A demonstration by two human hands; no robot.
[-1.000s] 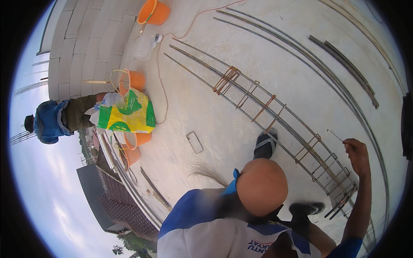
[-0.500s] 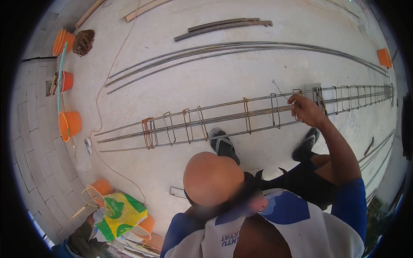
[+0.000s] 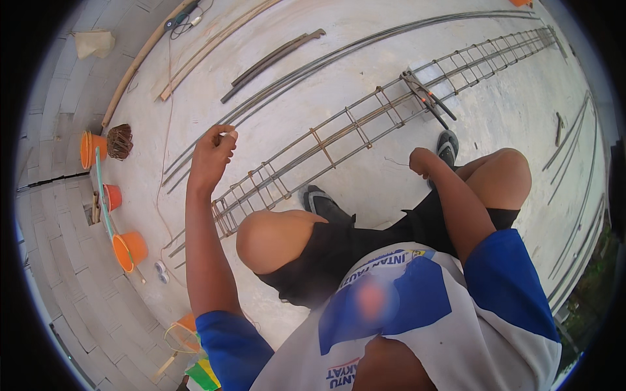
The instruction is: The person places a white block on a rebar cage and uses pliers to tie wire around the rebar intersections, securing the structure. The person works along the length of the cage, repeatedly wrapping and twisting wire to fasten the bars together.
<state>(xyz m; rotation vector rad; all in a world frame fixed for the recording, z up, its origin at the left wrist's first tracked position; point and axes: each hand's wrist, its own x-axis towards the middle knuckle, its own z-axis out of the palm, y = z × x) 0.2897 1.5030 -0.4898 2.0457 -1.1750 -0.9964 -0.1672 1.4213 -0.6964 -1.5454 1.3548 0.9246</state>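
My left hand [image 3: 212, 155] is raised at the left, beyond my knee, its fingers curled together. A small pale thing shows at the fingertips, too small to name. Near my right knee, my right hand [image 3: 424, 161] is closed on a thin tie wire [image 3: 396, 162], whose bent end sticks out to the left. In front of me a long rebar cage [image 3: 306, 154] runs from lower left to upper right, with several square stirrups around its bars. Dark long-handled pincers [image 3: 427, 96] lean on the cage, above and right of my right hand.
Beyond the cage lie long loose bars [image 3: 339, 49] and two short dark bars [image 3: 274, 64]. More bars [image 3: 574, 140] lie at the right. Orange buckets [image 3: 130, 250] line the block wall [image 3: 59, 215] at the left. My shoes [image 3: 326, 205] stand close to the cage.
My view has turned, so the cage now slants. My right hand has drawn back from the cage with the wire. My left arm has come into view, raised at the left.
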